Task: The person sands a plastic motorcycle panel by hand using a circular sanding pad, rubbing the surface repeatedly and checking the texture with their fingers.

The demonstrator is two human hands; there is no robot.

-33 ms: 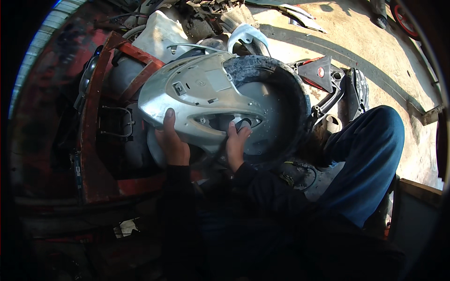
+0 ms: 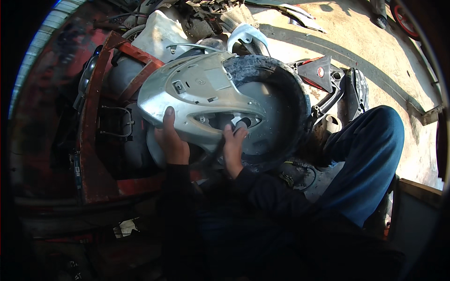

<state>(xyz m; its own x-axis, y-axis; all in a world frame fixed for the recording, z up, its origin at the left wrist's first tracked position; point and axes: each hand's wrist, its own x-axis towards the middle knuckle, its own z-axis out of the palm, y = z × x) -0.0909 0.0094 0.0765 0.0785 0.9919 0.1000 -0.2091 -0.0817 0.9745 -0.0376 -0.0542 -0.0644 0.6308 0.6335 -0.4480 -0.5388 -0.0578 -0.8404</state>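
Now L hand (image 2: 174,144) grips silver panel (image 2: 201,99) by its edge, over black tub (image 2: 303,96), L side; R hand (image 2: 232,151) pinches small grey pad (image 2: 241,125) at slot (image 2: 216,121): steady hold, light pressure prob. best.

My left hand (image 2: 173,145): fingers hidden beneath the silver-grey, moulded plastic body panel (image 2: 201,93), thumb alone exposed. My right hand (image 2: 233,149): fingers partly concealed; the small grey piece (image 2: 242,125) at the fingertips is too indistinct to identify, and my grip on it cannot be made out. The panel covers the left part of the round black tub (image 2: 303,100) of cloudy water. My dark fabric sleeves (image 2: 180,187) merge into shadow. Upper right: a red-rimmed wheel (image 2: 405,23) and another person's leg (image 2: 378,8), both cut off.
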